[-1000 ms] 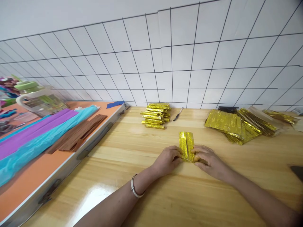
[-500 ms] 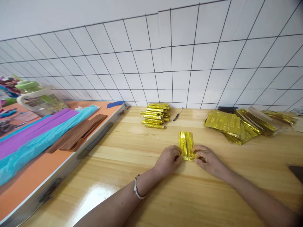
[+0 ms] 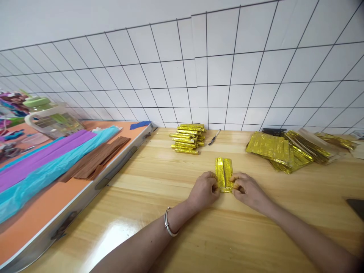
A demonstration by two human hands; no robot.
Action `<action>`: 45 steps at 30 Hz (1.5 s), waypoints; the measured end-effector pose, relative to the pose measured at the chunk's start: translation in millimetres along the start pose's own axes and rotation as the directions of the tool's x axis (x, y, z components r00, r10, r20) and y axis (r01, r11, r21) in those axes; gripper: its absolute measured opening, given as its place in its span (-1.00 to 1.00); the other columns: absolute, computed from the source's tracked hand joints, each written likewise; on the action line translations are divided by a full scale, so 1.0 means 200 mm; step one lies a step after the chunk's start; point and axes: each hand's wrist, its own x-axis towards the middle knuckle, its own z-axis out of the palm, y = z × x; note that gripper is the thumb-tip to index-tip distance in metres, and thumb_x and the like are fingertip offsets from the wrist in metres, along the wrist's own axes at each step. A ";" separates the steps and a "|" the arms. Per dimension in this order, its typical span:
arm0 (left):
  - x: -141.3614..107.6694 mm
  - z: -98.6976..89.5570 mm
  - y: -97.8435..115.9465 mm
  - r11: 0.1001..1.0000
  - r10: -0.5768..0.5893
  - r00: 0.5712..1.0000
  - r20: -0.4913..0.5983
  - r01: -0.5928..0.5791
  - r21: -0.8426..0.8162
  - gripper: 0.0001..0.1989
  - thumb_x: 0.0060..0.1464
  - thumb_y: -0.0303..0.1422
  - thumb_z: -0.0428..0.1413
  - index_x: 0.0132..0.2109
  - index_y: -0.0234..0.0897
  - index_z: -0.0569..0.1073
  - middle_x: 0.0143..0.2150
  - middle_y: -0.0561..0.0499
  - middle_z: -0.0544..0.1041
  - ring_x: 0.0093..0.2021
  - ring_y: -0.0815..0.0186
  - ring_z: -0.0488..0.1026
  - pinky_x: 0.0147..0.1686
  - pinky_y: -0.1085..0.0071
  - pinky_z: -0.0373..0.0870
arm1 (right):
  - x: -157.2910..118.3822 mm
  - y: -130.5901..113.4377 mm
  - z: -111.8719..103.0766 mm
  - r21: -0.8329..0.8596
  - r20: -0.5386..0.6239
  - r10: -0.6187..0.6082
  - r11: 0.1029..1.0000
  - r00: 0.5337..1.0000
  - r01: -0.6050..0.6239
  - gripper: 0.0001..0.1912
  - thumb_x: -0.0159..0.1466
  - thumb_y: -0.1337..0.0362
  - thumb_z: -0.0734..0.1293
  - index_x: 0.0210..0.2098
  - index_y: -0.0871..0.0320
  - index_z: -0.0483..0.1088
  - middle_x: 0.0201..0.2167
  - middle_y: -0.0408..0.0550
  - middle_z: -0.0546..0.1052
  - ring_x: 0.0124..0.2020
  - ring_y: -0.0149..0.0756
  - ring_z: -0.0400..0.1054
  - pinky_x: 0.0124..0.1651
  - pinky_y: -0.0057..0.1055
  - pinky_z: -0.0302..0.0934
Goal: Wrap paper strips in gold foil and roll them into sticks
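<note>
A small gold foil packet (image 3: 224,172) with a seam down its middle lies on the wooden table, its near edge folded over in a narrow strip. My left hand (image 3: 205,189) pinches the packet's lower left corner. At the lower right corner, my right hand (image 3: 247,189) has thumb and fingers closed on the foil. Beyond the packet is a stack of narrow, folded gold strips (image 3: 187,139). Flat gold packets (image 3: 269,148) are piled to the right.
A pen (image 3: 214,137) lies beside the strip stack, near the tiled wall (image 3: 222,68). Left, an orange board (image 3: 61,203) with a raised edge bears purple (image 3: 51,153), turquoise (image 3: 57,174) and brown crepe-like strips (image 3: 98,159). A green-lidded jug (image 3: 42,110) stands behind them.
Both hands keep their places at the packet's lower corners, with fingers slightly more curled in. The view has shifted slightly; the piles look unchanged.
</note>
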 end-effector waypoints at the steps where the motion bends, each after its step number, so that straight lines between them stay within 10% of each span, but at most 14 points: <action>1: 0.00 0.00 0.00 1.000 0.001 1.000 0.001 -0.001 0.008 -0.90 -0.15 -0.54 0.07 -0.53 -0.32 0.31 -0.30 -0.03 0.37 -0.25 0.32 0.33 -0.25 0.43 0.31 | 0.00 0.00 0.00 0.000 0.002 0.004 1.000 1.000 -0.004 -0.90 0.00 0.43 0.26 -0.59 0.12 0.31 -0.20 -0.03 0.43 -0.22 -0.24 0.32 -0.15 -0.30 0.21; 18: -0.02 -0.05 0.05 0.985 -0.016 0.997 0.071 0.004 0.171 -0.92 -0.03 -0.51 0.04 -0.35 -0.28 0.28 -0.24 -0.01 0.34 -0.23 0.31 0.27 -0.27 0.42 0.23 | 0.00 0.02 -0.01 0.009 0.013 0.016 1.000 1.000 -0.016 -0.91 0.01 0.40 0.29 -0.56 0.12 0.28 -0.22 -0.05 0.41 -0.24 -0.27 0.31 -0.20 -0.33 0.20; 31: -0.04 -0.04 0.09 0.840 0.331 0.869 0.367 -0.449 0.304 -0.88 0.18 -0.45 -0.06 -0.15 -0.29 0.34 -0.18 -0.03 0.39 -0.15 0.28 0.28 -0.14 0.37 0.25 | 0.02 0.03 -0.03 0.039 0.049 -0.011 0.999 0.999 0.009 -0.93 0.04 0.35 0.32 -0.52 0.12 0.31 -0.22 -0.06 0.41 -0.21 -0.26 0.30 -0.17 -0.31 0.19; 45: -0.06 -0.07 0.16 0.816 0.278 0.857 0.434 -0.449 0.363 -0.87 0.17 -0.46 -0.05 -0.13 -0.29 0.32 -0.14 -0.02 0.39 -0.16 0.27 0.30 -0.18 0.37 0.34 | 0.04 0.07 -0.08 0.147 0.082 -0.091 0.986 0.993 0.078 -0.93 0.10 0.35 0.30 -0.51 0.12 0.37 -0.24 -0.06 0.44 -0.20 -0.27 0.32 -0.14 -0.30 0.19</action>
